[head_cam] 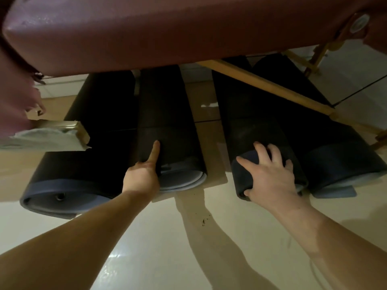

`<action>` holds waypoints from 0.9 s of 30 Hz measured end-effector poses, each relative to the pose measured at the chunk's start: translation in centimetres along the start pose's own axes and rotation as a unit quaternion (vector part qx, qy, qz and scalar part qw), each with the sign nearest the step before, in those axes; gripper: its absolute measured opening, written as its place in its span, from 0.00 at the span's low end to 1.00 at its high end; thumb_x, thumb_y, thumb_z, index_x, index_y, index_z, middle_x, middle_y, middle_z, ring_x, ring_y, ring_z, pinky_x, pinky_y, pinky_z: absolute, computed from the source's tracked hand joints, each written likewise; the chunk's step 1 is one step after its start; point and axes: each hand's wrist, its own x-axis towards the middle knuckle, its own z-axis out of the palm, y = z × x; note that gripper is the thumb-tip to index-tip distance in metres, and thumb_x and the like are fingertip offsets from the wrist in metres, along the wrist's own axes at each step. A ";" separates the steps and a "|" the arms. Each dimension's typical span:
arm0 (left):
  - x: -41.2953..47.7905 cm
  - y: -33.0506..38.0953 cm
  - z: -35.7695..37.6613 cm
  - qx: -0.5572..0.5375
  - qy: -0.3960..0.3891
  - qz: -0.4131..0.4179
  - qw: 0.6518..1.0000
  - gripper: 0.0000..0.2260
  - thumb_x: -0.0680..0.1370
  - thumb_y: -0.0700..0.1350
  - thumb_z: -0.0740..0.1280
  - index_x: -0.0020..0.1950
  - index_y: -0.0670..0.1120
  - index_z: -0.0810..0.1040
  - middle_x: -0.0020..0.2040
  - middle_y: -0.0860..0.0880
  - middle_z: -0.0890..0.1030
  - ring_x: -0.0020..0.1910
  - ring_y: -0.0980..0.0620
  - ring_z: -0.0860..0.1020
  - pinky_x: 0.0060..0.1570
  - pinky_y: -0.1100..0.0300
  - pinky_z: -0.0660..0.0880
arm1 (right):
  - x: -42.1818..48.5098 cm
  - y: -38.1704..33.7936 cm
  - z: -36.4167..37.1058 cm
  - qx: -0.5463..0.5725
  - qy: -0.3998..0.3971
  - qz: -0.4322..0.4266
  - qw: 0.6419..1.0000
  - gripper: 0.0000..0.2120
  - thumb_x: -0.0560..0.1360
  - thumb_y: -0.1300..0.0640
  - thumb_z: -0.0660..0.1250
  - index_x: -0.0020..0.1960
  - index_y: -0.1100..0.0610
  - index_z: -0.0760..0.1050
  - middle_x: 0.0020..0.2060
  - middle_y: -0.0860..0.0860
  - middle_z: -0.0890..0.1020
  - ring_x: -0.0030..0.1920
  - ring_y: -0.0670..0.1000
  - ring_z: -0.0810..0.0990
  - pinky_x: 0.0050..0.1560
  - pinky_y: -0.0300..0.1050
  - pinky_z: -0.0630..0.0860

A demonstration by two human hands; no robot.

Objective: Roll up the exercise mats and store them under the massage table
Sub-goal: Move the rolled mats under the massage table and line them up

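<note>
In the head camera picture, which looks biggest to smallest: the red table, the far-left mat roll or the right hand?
Largest: table.
Then: far-left mat roll.
Smallest: right hand, even though it is nearer the camera.

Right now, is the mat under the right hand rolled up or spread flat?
Rolled up. The mat is a dark tube on the floor; the right hand rests over its round end.
</note>
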 end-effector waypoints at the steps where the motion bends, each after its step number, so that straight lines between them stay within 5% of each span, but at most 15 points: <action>1: -0.3 0.9 0.2 -0.010 0.003 0.010 1.000 0.45 0.84 0.40 0.63 0.81 0.65 0.31 0.56 0.41 0.81 0.41 0.44 0.80 0.49 0.49 0.84 | 0.0 0.2 0.1 0.006 0.002 0.001 1.000 0.46 0.71 0.37 0.75 0.81 0.35 0.53 0.82 0.53 0.44 0.81 0.64 0.43 0.75 0.72 0.63; 9: -2.0 6.8 0.7 0.036 -0.037 0.087 0.995 0.44 0.84 0.36 0.60 0.81 0.63 0.30 0.52 0.43 0.75 0.42 0.46 0.75 0.51 0.49 0.81 | 0.7 0.6 -0.6 0.074 -0.021 -0.009 0.997 0.53 0.67 0.29 0.73 0.82 0.33 0.45 0.82 0.53 0.46 0.82 0.67 0.43 0.75 0.76 0.59; 16: -3.9 5.4 0.3 -0.109 -0.053 0.126 0.985 0.46 0.82 0.38 0.65 0.78 0.72 0.36 0.55 0.45 0.79 0.48 0.46 0.79 0.57 0.53 0.80 | 0.8 -0.7 -0.7 0.049 -0.045 0.037 0.997 0.57 0.62 0.20 0.70 0.82 0.35 0.46 0.81 0.57 0.41 0.81 0.69 0.36 0.74 0.80 0.52; 19: -3.9 5.3 1.0 -0.102 -0.064 0.128 0.984 0.48 0.83 0.40 0.65 0.76 0.73 0.29 0.57 0.45 0.79 0.47 0.47 0.78 0.58 0.53 0.80 | 1.0 -1.9 -1.7 0.016 -0.028 0.052 0.998 0.57 0.64 0.21 0.69 0.83 0.38 0.44 0.82 0.60 0.44 0.81 0.71 0.38 0.74 0.80 0.48; 22: -4.0 4.7 2.4 -0.059 -0.074 0.124 0.988 0.51 0.84 0.43 0.66 0.73 0.74 0.24 0.60 0.45 0.78 0.46 0.49 0.78 0.57 0.52 0.82 | 0.6 -5.4 -2.2 0.032 0.018 -0.078 0.996 0.54 0.70 0.32 0.74 0.83 0.39 0.43 0.83 0.58 0.46 0.82 0.67 0.40 0.78 0.75 0.49; 24: -3.9 3.8 2.4 -0.065 -0.081 0.136 0.985 0.47 0.82 0.44 0.67 0.78 0.71 0.31 0.61 0.45 0.78 0.48 0.49 0.79 0.56 0.54 0.81 | 0.2 -8.4 -1.9 0.060 0.021 -0.190 0.980 0.49 0.74 0.41 0.74 0.84 0.40 0.45 0.83 0.54 0.50 0.83 0.63 0.46 0.79 0.69 0.53; 27: -4.4 1.3 0.0 -0.139 -0.125 0.139 0.972 0.42 0.79 0.43 0.69 0.85 0.63 0.49 0.69 0.49 0.78 0.61 0.48 0.80 0.63 0.57 0.79 | 0.1 -11.3 -2.1 0.047 0.001 -0.191 0.981 0.46 0.76 0.40 0.71 0.84 0.42 0.47 0.80 0.54 0.54 0.82 0.64 0.49 0.78 0.71 0.57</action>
